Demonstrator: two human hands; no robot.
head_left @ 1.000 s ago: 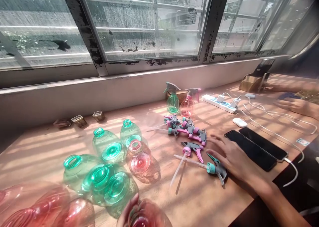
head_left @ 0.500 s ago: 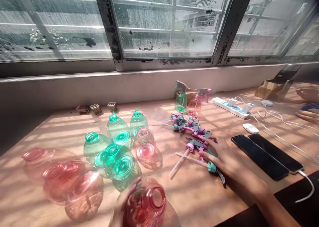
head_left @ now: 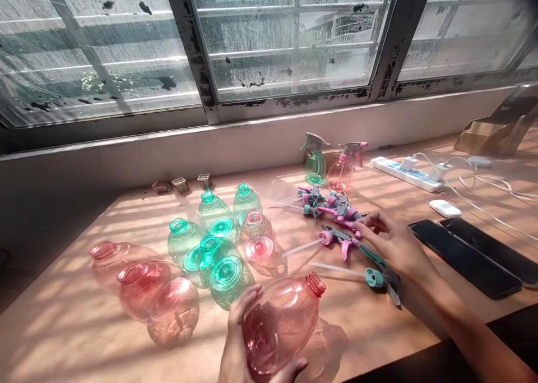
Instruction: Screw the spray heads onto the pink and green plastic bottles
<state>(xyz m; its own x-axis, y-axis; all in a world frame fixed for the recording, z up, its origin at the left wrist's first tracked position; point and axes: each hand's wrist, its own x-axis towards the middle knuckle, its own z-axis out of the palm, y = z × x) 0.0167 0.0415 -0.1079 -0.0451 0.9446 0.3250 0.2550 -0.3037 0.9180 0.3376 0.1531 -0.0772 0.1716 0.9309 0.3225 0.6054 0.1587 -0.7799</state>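
My left hand [head_left: 241, 330] is wrapped round a clear red spray bottle [head_left: 283, 321], tilted with its open neck up and to the right. My right hand [head_left: 389, 240] has its fingertips closed at the nozzle end of a pink and grey spray trigger [head_left: 335, 237], whose straw points left. Just below lies a teal and grey spray trigger [head_left: 378, 276], partly beside the right palm. Behind the fingers is a pile of spray triggers [head_left: 330, 203] in pink, teal and grey. Left of the held bottle stand several open green bottles [head_left: 225, 268] and red bottles [head_left: 143, 287].
A green spray bottle [head_left: 315, 164] and a pink one [head_left: 340, 170], both with triggers fitted, stand near the wall. Rightward are a power strip [head_left: 406, 175] with cables, a white case [head_left: 444, 208] and two phones [head_left: 464, 259]. Small boxes [head_left: 180, 185] sit at the back left.
The red bottle in my left hand has tipped to the right, showing more of its side. My right fingers have drawn together, and the pink trigger's straw has swung up. The view has shifted left.
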